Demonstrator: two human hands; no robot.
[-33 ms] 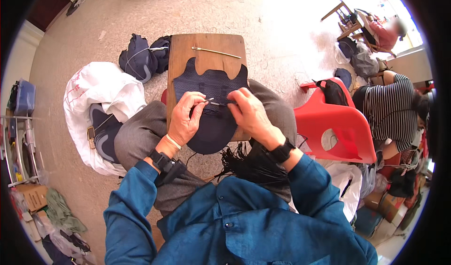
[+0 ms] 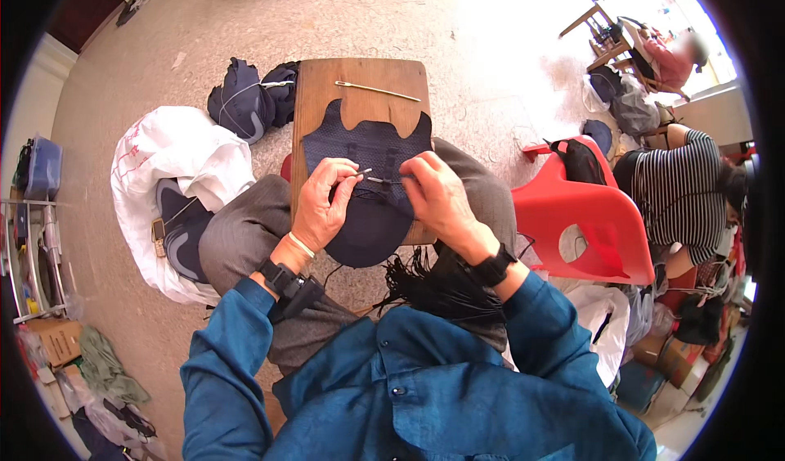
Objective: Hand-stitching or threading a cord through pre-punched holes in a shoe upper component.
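A dark navy mesh shoe upper (image 2: pixel 372 138) lies flat on a wooden stool (image 2: pixel 392 76) between my knees, its notched edge facing away from me. My left hand (image 2: pixel 321 203) is closed at its left side, pinching a black shoelace end with a pale tip (image 2: pixel 365 171). My right hand (image 2: pixel 441 199) is closed at the right side, thumb and forefinger pinching a dark cord. A second pale lace tip (image 2: pixel 374 180) lies just left of these fingers, over the mesh. A long metal needle (image 2: pixel 378 91) rests across the far part of the stool.
A bunch of black laces (image 2: pixel 425 289) hangs over my lap. Tied navy uppers (image 2: pixel 245 101) lie left of the stool, beside a white sack (image 2: pixel 180 150) with more pieces. A red plastic chair (image 2: pixel 564 215) stands at right, near a person in a striped top (image 2: pixel 683 187).
My right hand has shifted slightly to the right, away from the lace tip. My left hand stays almost where it was.
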